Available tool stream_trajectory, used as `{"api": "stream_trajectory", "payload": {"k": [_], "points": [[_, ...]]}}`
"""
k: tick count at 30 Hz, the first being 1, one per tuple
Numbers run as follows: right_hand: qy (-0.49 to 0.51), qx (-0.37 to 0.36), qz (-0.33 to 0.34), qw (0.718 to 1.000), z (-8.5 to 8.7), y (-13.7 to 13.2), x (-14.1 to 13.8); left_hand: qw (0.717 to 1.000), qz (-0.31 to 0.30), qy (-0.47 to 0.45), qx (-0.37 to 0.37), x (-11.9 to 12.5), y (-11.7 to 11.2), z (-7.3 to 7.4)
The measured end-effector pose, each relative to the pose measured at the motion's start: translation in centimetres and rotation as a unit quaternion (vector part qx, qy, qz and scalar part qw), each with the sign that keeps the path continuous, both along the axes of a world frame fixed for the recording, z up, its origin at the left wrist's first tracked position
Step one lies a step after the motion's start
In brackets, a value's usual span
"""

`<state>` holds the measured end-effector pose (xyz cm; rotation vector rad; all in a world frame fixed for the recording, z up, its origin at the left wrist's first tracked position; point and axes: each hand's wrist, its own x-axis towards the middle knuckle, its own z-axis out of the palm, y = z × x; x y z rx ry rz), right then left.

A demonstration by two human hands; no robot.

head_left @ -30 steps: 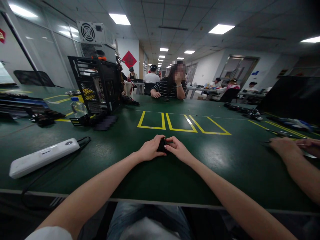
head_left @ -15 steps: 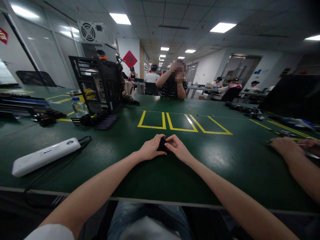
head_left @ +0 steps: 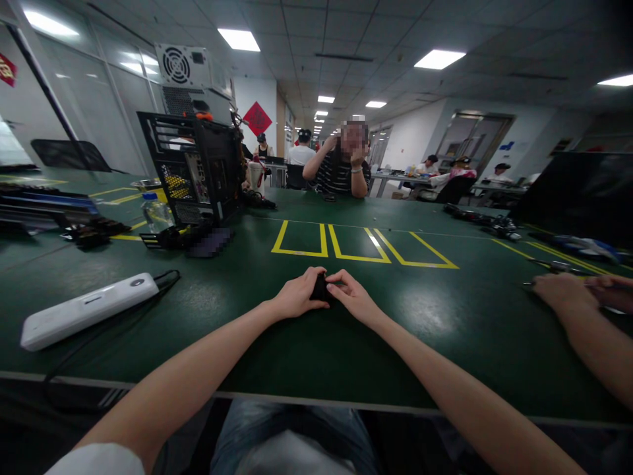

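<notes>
Between my hands, low over the green table [head_left: 277,356], is a small black object [head_left: 320,287] whose kind I cannot make out. My left hand [head_left: 300,292] is closed around its left side, thumb below and fingers over the top. From the right, my right hand [head_left: 347,291] pinches its edge with thumb and forefinger. Whether a smaller piece sits inside that pinch is hidden. Beyond the hands, yellow tape outlines [head_left: 301,252] mark the tabletop.
A white power strip [head_left: 91,310] with a black cable lies left. Behind it stand an opened computer case [head_left: 198,171] and a plastic bottle [head_left: 157,214]. At right, a co-worker's hand [head_left: 564,290] holds a thin tool. Another person [head_left: 341,175] sits across the table.
My hands keep their grip on the black object with almost no movement. The person across has lowered a raised arm slightly, and the co-worker's hands at right have shifted a little.
</notes>
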<state>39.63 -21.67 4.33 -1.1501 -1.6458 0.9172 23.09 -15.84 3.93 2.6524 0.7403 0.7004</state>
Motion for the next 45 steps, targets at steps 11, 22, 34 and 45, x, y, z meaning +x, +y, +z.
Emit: {"api": "stream_trajectory", "payload": {"k": [11, 22, 34, 45], "points": [[-0.01, -0.026, -0.016, 0.999, 0.27, -0.07, 0.0, 1.0, 0.003, 0.013, -0.024, -0.09, -0.24, 0.44], [0.043, -0.023, 0.008, 0.999, -0.34, 0.29, -0.11, 1.0, 0.002, 0.009, 0.0, -0.07, -0.26, 0.3], [0.043, -0.026, 0.027, 0.998, -0.22, 0.24, 0.22, 1.0, 0.002, 0.014, -0.025, -0.14, -0.41, 0.6], [0.067, -0.039, 0.008, 0.997, -0.03, 0.29, -0.23, 1.0, -0.001, 0.003, -0.009, -0.07, -0.26, 0.38]]}}
